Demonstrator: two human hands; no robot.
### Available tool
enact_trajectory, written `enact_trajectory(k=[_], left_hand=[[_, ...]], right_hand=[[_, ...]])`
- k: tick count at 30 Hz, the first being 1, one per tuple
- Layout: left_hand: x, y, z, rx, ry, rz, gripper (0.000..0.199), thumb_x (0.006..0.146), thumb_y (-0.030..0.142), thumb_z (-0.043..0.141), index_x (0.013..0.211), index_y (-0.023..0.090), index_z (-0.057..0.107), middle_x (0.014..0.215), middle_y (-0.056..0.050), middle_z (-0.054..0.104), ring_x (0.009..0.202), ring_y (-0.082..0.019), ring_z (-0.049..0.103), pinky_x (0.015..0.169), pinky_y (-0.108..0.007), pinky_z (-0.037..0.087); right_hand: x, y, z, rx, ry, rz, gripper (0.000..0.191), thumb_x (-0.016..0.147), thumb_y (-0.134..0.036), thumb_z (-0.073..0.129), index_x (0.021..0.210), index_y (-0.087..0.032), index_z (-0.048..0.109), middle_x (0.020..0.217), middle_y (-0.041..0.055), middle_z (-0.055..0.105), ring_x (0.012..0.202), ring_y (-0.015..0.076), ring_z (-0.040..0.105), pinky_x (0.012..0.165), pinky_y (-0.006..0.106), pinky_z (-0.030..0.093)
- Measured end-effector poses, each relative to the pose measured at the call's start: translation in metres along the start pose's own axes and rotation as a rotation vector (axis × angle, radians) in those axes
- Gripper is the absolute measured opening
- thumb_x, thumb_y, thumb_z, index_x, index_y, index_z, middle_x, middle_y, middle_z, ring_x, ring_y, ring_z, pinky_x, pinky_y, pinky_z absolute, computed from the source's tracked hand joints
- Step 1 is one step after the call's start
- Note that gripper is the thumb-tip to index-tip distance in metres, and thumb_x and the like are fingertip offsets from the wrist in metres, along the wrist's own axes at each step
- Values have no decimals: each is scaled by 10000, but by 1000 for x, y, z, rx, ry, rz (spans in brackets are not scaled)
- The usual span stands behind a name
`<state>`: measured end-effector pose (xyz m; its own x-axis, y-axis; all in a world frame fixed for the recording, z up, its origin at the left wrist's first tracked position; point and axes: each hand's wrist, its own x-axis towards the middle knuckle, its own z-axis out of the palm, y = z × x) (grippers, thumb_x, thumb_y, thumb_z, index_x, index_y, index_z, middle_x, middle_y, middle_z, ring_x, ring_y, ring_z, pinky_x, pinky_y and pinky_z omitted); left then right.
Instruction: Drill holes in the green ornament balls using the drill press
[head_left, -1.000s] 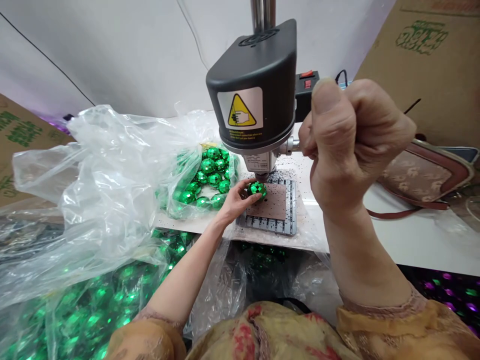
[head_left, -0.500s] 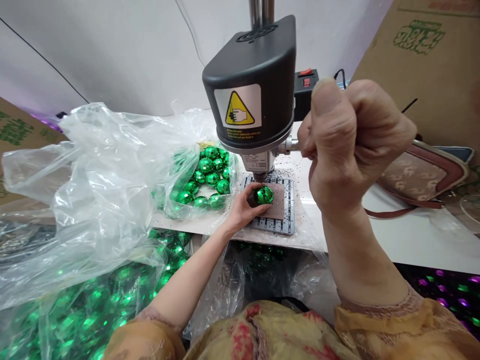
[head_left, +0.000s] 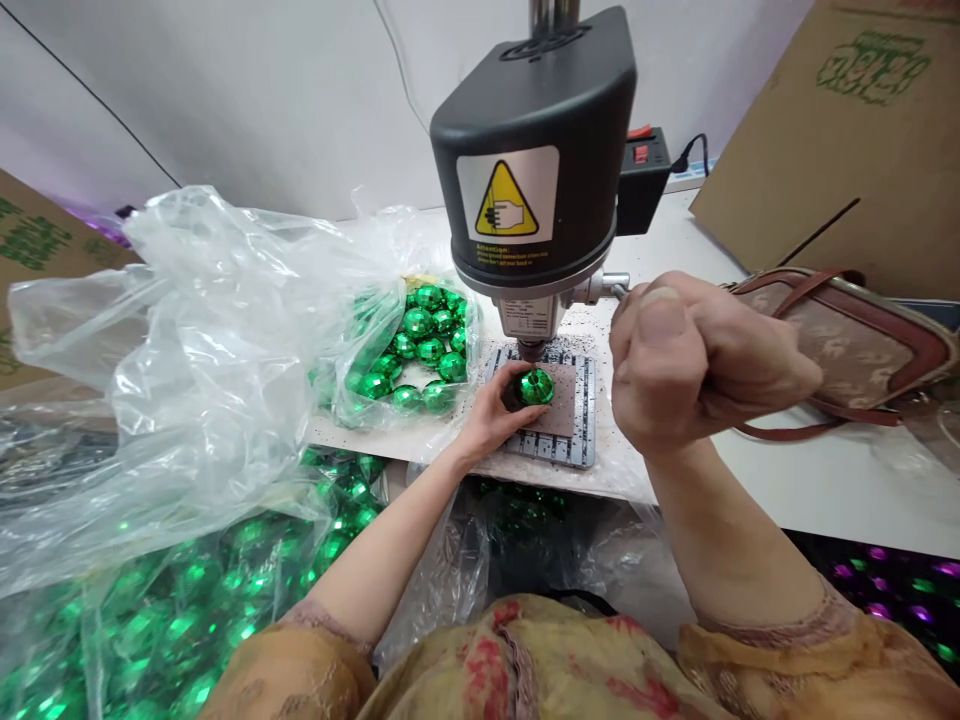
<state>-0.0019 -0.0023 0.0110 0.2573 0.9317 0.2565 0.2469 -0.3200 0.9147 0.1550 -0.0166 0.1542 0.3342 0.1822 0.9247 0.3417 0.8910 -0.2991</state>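
Note:
My left hand (head_left: pixel 499 410) is closed round the left side of a shiny green faceted ball (head_left: pixel 537 387), thumb in front and fingers behind. The ball rests on a brownish pad on the slotted metal base (head_left: pixel 585 430) of a small black drill press (head_left: pixel 532 130). The chuck (head_left: pixel 531 350) is right above the ball; whether the bit touches it I cannot tell. To the right of the machine head, my right hand (head_left: pixel 697 360) is a fist round the end of the drill press's side lever (head_left: pixel 619 282). Its fingers hide the lever's grip.
Several green balls (head_left: pixel 431 350) lie in a clear plastic bag (head_left: pixel 187 330) to the left, with more below it. Dark shavings are strewn round the base. A handbag (head_left: pixel 862 340), a cardboard box (head_left: pixel 810 180) and a switch box (head_left: pixel 646 180) stand to the right.
My right hand has come down with the lever. My left hand keeps the ball under the chuck. The whole view has shifted slightly, with the machine now farther right.

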Motion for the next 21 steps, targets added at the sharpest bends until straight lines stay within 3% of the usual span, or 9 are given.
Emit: enact_trajectory(k=[5,14,19,21], left_hand=[[0,-1,1,0,-13,30,527,765,396,804,1193,192,574,1110,-67,680,1036,-225,646,911,-348,523],[-2,-6,4,-75,6,36,582,748,399,823,1206,200,523,1171,-89,663,1108,-242,642,973,-386,510],[-4,-9,3,-111,-5,30,582,747,365,825,1213,205,517,1214,-100,651,1150,-247,630,1003,-396,498],[-3,-9,4,-112,2,24,579,744,351,828,1213,203,522,1203,-100,653,1144,-241,631,1001,-393,501]], right_hand=[[-6,10,2,92,20,-116,463,881,-151,534,589,-191,177,478,-58,250,396,38,292,400,250,291],[-21,25,-4,146,-16,-236,437,825,-117,548,591,-205,190,469,-59,285,369,44,298,376,261,245],[-27,25,-11,184,-115,-280,440,778,-60,544,604,-208,168,510,-58,295,409,49,306,421,283,238],[-21,18,-10,164,-90,-216,449,799,-68,552,600,-202,172,506,-59,263,407,47,281,423,283,233]])
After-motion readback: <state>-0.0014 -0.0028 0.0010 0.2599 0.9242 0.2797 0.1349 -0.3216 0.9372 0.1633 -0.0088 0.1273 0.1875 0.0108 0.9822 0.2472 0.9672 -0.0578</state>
